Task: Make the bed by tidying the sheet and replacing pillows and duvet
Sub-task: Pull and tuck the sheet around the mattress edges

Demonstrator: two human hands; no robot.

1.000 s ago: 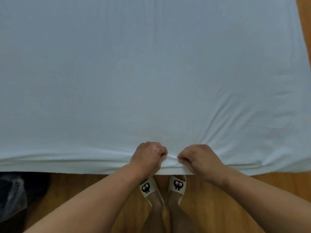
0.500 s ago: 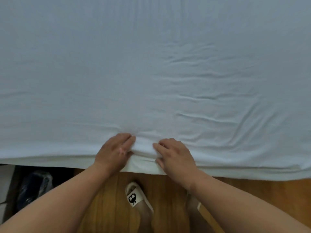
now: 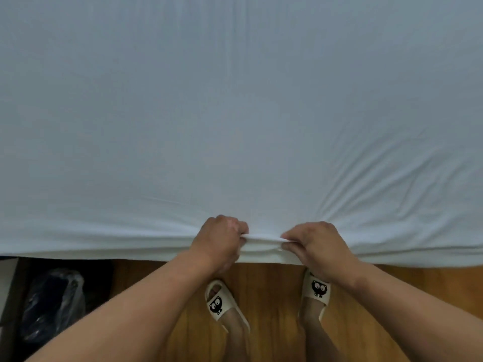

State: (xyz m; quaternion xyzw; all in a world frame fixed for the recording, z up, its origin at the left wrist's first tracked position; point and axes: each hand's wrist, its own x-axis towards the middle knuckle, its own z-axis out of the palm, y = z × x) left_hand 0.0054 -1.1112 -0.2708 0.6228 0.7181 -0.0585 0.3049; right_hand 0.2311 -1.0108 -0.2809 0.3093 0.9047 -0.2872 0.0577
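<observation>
A wooden floor (image 3: 274, 296) runs along the bottom, below the near edge of the white sheet (image 3: 235, 113). The sheet fills the rest of the view, spread flat over the bed. It lies mostly smooth, with creases fanning up and rightward from its near edge. Below that edge, at the far left, sits a dark bundle in clear plastic (image 3: 52, 304). At the middle of the edge the left hand (image 3: 220, 240) and right hand (image 3: 313, 245) sit near each other but apart. Each grip is curled, pinching the sheet's hem, with a ridge of cloth raised between them. Below the sheet, cream slippers (image 3: 218, 303) with cartoon faces stand on the floor.
</observation>
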